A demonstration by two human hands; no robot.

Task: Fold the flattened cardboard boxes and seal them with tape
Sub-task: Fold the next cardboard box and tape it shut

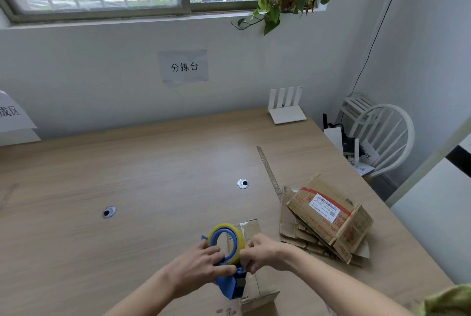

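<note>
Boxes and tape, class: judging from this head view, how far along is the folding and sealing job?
Done: one box in front of the person looks folded. In hand: the left hand grips the tape dispenser over that box, while the right hand pinches at the tape end, so sealing seems under way. Left: a pile of cardboard at the right of the table, mostly flat, waits untouched.

A small parcel-sorting room; a wall sign reads 分拣台 above a long wooden bench; flattened cardboard boxes at right; router far right.
</note>
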